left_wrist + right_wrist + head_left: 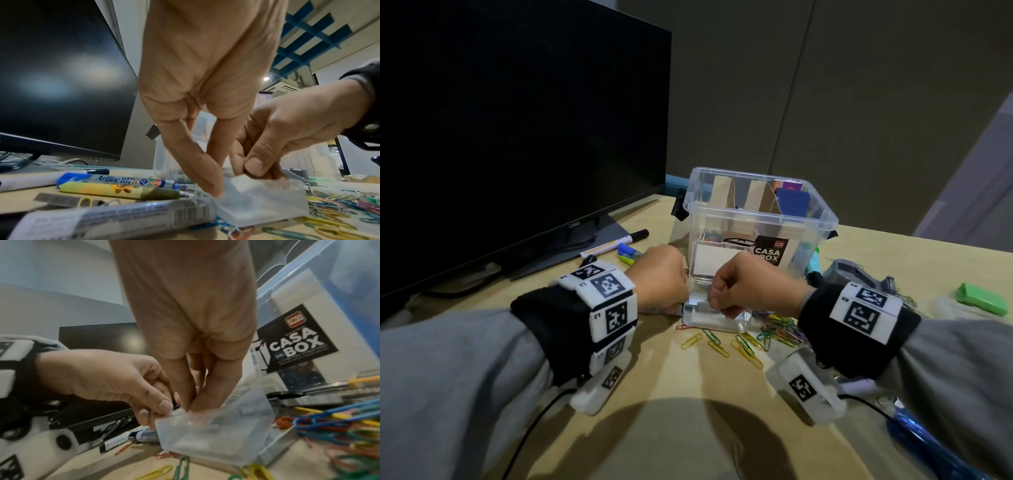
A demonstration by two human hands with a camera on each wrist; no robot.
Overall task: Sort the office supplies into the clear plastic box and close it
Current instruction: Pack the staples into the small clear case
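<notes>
The clear plastic box (760,219) stands open on the desk, with cardboard dividers and a few supplies inside. Just in front of it lies a small clear plastic case (714,317). My left hand (683,301) pinches the case's left end and my right hand (717,305) pinches its top edge. In the left wrist view my left hand (214,188) presses down on the small case (261,203). In the right wrist view my right hand (190,406) pinches the small case (216,434). What the case holds is blurred.
Coloured paper clips (756,339) lie scattered before and right of the case. Markers (619,245) and a highlighter (119,190) lie left, by the monitor (517,137). A grey stapler (856,274), a green item (981,298) and a blue pen (928,442) sit right.
</notes>
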